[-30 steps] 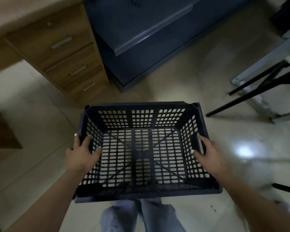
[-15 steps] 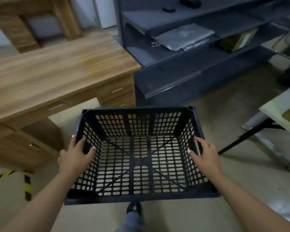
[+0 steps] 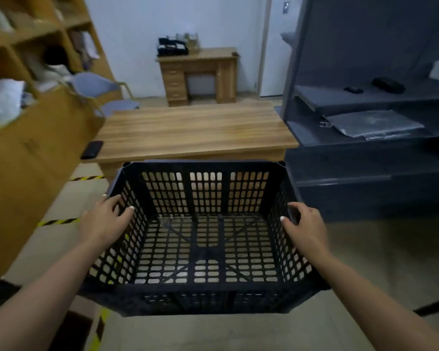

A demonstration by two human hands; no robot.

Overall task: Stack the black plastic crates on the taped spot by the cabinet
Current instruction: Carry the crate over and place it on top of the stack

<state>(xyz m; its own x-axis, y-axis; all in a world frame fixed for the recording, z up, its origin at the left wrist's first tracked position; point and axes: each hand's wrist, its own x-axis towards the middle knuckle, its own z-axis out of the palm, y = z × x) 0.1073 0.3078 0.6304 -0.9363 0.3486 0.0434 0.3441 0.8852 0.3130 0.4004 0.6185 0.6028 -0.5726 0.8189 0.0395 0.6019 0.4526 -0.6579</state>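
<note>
- The crate (image 3: 205, 239) was held off the floor (image 3: 365, 274), level and empty, in front of the body, near the front edge of a counter (image 3: 193, 127).
- The left hand (image 3: 104, 221) was clamped over the left wall's rim, fingers (image 3: 117, 201) curled inside the lattice; the right hand (image 3: 306, 224) gripped the right wall likewise, thumb inside.
- The step was judged to be the carry, and an even two-sided grip would suit it, so that the crate was kept flat.
- Striped tape (image 3: 58, 221) lay on the floor to the left, beside a wooden cabinet (image 3: 23, 160); this was taken, not certainly, for the marked spot.
- A leftward turn was thought to be called for, with the crate kept clear of the counter corner.
- A slow lowering, edges squared to the tape, was advised.
- A grey shelf unit (image 3: 365, 153) stood to the right; no other crate was seen.
</note>
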